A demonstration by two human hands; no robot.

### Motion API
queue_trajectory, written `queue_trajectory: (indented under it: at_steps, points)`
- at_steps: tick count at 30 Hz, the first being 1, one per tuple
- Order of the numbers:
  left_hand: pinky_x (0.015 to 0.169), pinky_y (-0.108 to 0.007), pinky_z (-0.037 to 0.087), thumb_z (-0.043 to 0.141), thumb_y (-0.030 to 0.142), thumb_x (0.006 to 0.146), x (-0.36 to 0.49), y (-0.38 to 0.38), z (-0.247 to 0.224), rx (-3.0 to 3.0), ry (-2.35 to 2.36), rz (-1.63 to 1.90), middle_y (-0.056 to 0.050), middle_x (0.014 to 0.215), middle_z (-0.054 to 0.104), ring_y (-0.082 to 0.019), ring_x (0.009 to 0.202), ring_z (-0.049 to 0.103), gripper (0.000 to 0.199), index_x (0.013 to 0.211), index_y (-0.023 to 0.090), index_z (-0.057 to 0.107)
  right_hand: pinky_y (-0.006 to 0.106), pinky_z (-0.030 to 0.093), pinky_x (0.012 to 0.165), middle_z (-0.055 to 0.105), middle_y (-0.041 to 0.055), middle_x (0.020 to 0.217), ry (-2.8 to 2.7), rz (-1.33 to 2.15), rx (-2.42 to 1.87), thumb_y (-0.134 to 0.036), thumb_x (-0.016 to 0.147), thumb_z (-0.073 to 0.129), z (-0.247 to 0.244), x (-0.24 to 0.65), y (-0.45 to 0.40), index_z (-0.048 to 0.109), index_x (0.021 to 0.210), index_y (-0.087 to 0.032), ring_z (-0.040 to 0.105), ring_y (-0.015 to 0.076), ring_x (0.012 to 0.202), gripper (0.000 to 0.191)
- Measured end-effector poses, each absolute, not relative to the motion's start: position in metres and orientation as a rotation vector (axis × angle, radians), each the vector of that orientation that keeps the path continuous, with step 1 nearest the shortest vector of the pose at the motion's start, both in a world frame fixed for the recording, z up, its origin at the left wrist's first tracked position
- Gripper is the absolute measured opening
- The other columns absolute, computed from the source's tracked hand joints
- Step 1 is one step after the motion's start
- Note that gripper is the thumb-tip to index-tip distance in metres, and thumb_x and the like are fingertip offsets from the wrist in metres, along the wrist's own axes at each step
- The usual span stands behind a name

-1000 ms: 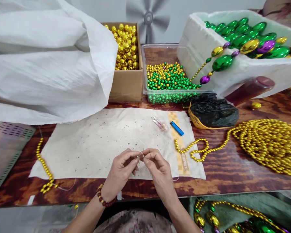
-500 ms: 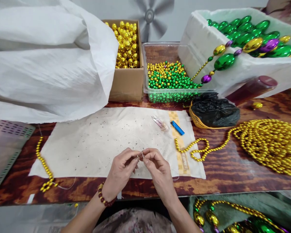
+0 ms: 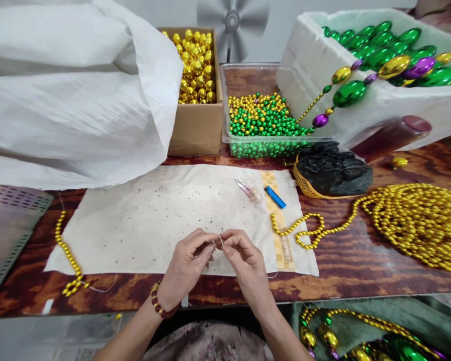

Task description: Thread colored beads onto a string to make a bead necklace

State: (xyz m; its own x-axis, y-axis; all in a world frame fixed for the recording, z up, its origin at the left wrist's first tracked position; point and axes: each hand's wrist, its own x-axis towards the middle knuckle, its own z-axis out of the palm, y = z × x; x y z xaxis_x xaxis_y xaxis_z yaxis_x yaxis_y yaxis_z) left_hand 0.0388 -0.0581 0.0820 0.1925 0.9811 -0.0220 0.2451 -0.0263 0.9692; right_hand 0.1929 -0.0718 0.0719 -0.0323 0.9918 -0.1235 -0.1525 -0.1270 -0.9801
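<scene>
My left hand (image 3: 190,263) and my right hand (image 3: 244,260) meet at the front edge of a white cloth (image 3: 128,220), fingertips almost touching. Pinched in the right fingers is a thin, pale needle (image 3: 221,240), standing nearly upright. The left thumb and forefinger are closed on what looks like the end of a thin thread, mostly hidden by the fingers. A loop of pale thread (image 3: 273,275) shows beside my right wrist. Beyond the hands lie small pink-handled snips (image 3: 247,189) and a blue cutter (image 3: 275,197). To the right, a gold bead strand (image 3: 304,219) curls across the cloth's edge.
A gold strand (image 3: 68,255) lies left, a coiled gold pile (image 3: 421,225) right. Behind stand a cardboard box (image 3: 197,128) of gold balls, a clear bin (image 3: 240,140) of small beads, a foam box (image 3: 391,113) and a basket (image 3: 302,185) with black plastic. White fabric (image 3: 71,100) bulges at left.
The view has shifted very slightly. Both hands keep the same pinched pose, and nothing on the table has visibly moved.
</scene>
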Motion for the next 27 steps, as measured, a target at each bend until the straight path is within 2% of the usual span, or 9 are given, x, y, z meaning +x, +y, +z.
queue_trajectory:
  at_steps: [7,23,27]
  points:
    - [0.057,-0.021,0.047,0.057,0.017,0.093,0.036,-0.058,0.082,1.550,1.236,0.908,-0.002,0.077,0.061,-0.010,0.063,0.058,0.023,0.105,0.022,0.076,0.033,0.048,0.085,0.060,0.0039,0.099,-0.982,1.412,-1.159,-0.035,0.090,0.065,0.070,0.192,-0.071,0.063,0.077,-0.020,0.060,0.0191,0.091,0.020]
    - [0.062,-0.023,0.047,0.052,0.015,0.097,0.036,-0.058,0.084,1.792,1.179,0.894,-0.003,0.079,0.061,-0.012,0.069,0.059,0.026,0.108,0.022,0.074,0.028,0.050,0.076,0.062,0.0016,0.087,-0.921,1.420,-1.182,-0.039,0.084,0.071,0.069,0.192,-0.068,0.064,0.080,-0.020,0.059,0.0165,0.082,0.020]
    - [0.063,-0.023,0.049,0.047,0.011,0.097,0.033,-0.055,0.087,2.000,1.120,0.775,-0.004,0.082,0.060,-0.013,0.071,0.059,0.032,0.113,0.023,0.073,0.028,0.048,0.071,0.061,0.0003,0.074,-1.025,1.482,-1.200,-0.042,0.086,0.067,0.068,0.195,-0.060,0.064,0.076,-0.019,0.057,0.0154,0.073,0.025]
